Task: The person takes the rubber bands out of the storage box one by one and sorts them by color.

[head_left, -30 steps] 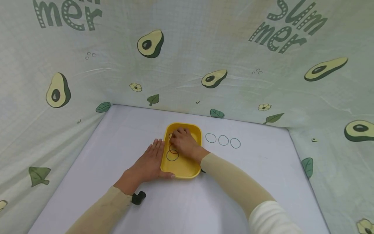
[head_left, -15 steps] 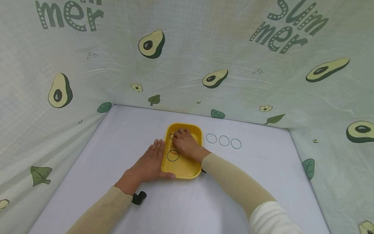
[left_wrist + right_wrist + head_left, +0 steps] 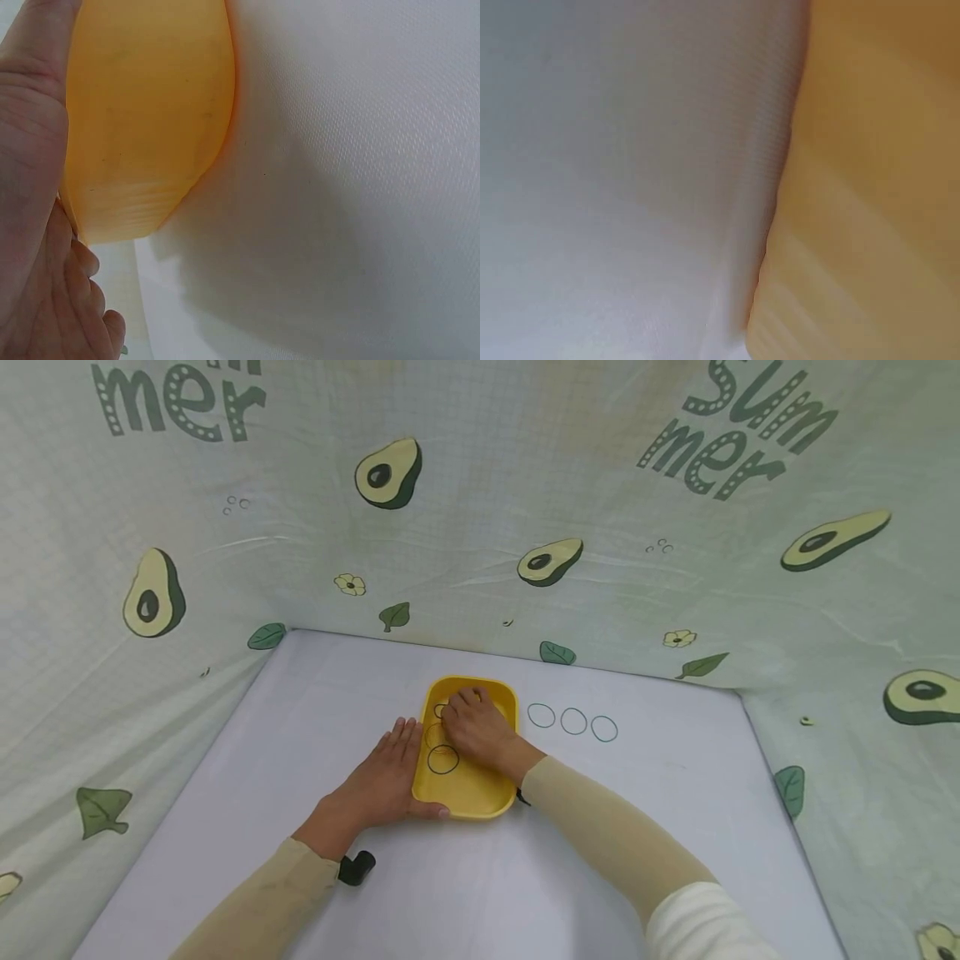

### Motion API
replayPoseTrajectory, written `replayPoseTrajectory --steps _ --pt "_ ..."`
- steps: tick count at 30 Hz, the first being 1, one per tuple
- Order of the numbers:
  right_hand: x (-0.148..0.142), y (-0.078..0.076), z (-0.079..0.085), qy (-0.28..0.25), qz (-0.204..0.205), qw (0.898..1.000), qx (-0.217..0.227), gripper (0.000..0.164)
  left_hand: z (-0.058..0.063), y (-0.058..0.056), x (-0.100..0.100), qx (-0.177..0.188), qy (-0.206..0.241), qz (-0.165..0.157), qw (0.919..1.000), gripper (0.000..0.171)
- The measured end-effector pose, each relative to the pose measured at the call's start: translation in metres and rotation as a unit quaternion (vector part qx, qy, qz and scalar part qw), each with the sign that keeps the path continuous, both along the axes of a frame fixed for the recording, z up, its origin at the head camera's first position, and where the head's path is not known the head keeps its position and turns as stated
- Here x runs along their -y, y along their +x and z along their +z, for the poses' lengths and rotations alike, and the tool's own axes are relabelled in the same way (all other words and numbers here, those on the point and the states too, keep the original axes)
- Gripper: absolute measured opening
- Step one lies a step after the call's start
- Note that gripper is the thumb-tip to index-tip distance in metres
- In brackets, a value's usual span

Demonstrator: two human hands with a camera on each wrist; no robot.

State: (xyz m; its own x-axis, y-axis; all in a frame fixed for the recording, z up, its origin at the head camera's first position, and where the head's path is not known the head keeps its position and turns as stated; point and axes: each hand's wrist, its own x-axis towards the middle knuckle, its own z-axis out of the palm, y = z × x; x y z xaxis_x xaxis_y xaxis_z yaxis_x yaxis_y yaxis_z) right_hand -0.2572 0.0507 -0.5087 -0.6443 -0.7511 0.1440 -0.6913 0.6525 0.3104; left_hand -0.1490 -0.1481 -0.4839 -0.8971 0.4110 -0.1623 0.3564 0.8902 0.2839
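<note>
A yellow tray (image 3: 468,795) stands on the white table, and thin rings like rubber bands lie in it. One dark band (image 3: 443,759) sits at the tray's left, with an orange band (image 3: 428,739) just beyond it. Part of a small dark band (image 3: 438,711) shows beside my right hand (image 3: 477,727). That hand reaches into the tray with bent fingers; its fingertips, and anything they pinch, are hidden. My left hand (image 3: 384,777) lies against the tray's left side with straight fingers, its thumb along the near edge. The right wrist view shows only tray wall (image 3: 870,195) and table.
Just right of the tray, three green bands (image 3: 573,721) lie in a row on the white table (image 3: 660,793). A cloth (image 3: 465,510) printed with avocados hangs behind and at both sides. A black wrist device (image 3: 357,867) is at my left wrist.
The orange band has shifted left and slightly away, apart from the near dark band's centre. My right hand has moved slightly right inside the tray. My left hand has stayed in place.
</note>
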Motion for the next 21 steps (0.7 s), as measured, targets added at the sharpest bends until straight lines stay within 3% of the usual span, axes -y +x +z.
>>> replayPoseTrajectory --steps 21 --pt "-0.022 0.001 0.015 -0.03 -0.017 0.999 -0.018 0.025 0.0 -0.001 0.0 -0.002 -0.006 -0.001 1.0 0.143"
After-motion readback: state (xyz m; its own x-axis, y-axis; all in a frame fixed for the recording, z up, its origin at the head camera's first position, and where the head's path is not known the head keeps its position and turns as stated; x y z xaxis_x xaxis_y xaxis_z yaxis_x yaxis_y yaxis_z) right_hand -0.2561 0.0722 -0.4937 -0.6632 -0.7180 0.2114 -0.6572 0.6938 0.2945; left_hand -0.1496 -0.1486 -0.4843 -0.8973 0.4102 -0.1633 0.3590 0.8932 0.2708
